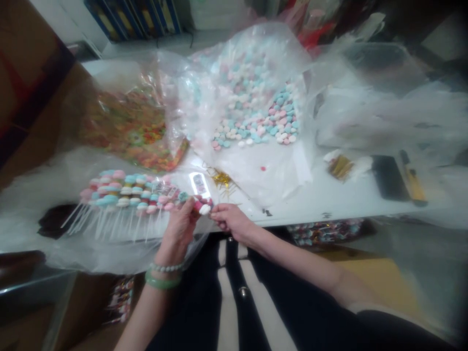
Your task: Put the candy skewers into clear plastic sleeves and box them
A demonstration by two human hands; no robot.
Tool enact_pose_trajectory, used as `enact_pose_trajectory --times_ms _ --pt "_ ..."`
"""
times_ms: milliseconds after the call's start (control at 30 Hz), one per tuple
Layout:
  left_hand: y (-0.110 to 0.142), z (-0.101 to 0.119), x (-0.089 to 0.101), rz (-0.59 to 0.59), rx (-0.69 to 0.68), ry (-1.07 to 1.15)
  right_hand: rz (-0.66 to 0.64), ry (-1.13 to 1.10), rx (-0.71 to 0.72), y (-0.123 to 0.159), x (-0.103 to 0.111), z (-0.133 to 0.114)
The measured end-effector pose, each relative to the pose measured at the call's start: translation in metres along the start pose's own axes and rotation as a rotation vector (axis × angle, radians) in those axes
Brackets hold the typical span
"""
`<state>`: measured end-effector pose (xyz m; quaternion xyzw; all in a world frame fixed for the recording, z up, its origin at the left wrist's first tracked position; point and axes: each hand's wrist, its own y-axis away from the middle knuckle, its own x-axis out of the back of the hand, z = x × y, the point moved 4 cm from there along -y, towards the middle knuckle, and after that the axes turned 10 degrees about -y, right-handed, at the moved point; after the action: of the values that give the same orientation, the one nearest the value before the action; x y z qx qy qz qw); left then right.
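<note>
My left hand grips a short candy skewer threaded with pink and white pastel candies. My right hand pinches at the skewer's far end, its fingertips beside a white candy. The stick inside the candies is hidden. Just left of my left hand lies a bank of finished candy sticks, their white sticks fanning toward me. A clear bag of loose pastel round candies lies beyond my hands, and a bag of multicoloured gummy candies lies to its left.
Gold twist ties lie just beyond my hands on the white table. A black phone, a yellow utility knife and a gold bundle sit at right. Plastic sheeting covers much of the table; cardboard stands at left.
</note>
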<state>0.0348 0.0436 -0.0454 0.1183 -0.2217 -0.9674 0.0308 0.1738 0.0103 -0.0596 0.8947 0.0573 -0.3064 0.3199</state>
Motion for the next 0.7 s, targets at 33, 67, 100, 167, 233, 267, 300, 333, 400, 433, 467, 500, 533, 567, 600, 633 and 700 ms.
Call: enact_pose_trajectory --times_ms 33,67,100,167,233,267,300,333,400,433,467,500,533,567,600,633,700 --pt "0.001 -0.002 -0.003 0.005 0.002 0.009 0.023 0.074 0.091 0.002 -0.004 -0.005" --pt "0.002 -0.003 -0.005 0.009 0.012 0.017 0.041 0.146 0.182 0.005 -0.007 -0.01" --pt "0.003 -0.005 -0.007 0.007 0.033 0.023 0.054 0.21 0.259 0.007 -0.009 -0.014" --pt "0.003 -0.007 -0.008 -0.023 0.109 0.037 0.073 0.29 0.344 0.009 -0.011 -0.019" --pt "0.002 -0.007 -0.005 -0.067 0.191 0.069 0.077 0.314 0.347 0.009 -0.008 -0.019" --pt "0.001 -0.005 -0.003 -0.075 0.21 0.097 0.071 0.318 0.339 0.009 -0.006 -0.019" --pt "-0.001 -0.001 0.0 -0.072 0.207 0.132 0.064 0.324 0.332 0.008 -0.005 -0.018" --pt "-0.003 0.003 0.002 -0.059 0.187 0.174 0.056 0.333 0.323 0.008 -0.003 -0.016" --pt "-0.007 0.01 0.003 -0.022 0.135 0.247 0.036 0.365 0.31 0.006 -0.001 -0.013" --pt "-0.008 0.012 0.0 -0.01 0.118 0.272 0.032 0.388 0.315 0.006 -0.001 -0.012" --pt "-0.008 0.012 -0.003 -0.001 0.106 0.287 0.034 0.415 0.329 0.006 -0.002 -0.011" --pt "-0.008 0.011 -0.008 0.007 0.1 0.293 0.045 0.442 0.347 0.005 -0.002 -0.01" --pt "-0.007 0.009 -0.014 0.012 0.099 0.292 0.061 0.462 0.366 0.005 -0.003 -0.01" --pt "-0.006 0.006 -0.02 0.022 0.099 0.289 0.078 0.471 0.381 0.004 -0.003 -0.01" --pt "-0.005 0.002 -0.025 0.036 0.103 0.287 0.096 0.469 0.388 0.003 -0.003 -0.01" --pt "-0.003 -0.002 -0.029 0.052 0.112 0.287 0.107 0.456 0.388 0.002 -0.004 -0.01" --pt "-0.001 -0.008 -0.034 0.075 0.131 0.296 0.11 0.398 0.375 -0.001 -0.004 -0.01"
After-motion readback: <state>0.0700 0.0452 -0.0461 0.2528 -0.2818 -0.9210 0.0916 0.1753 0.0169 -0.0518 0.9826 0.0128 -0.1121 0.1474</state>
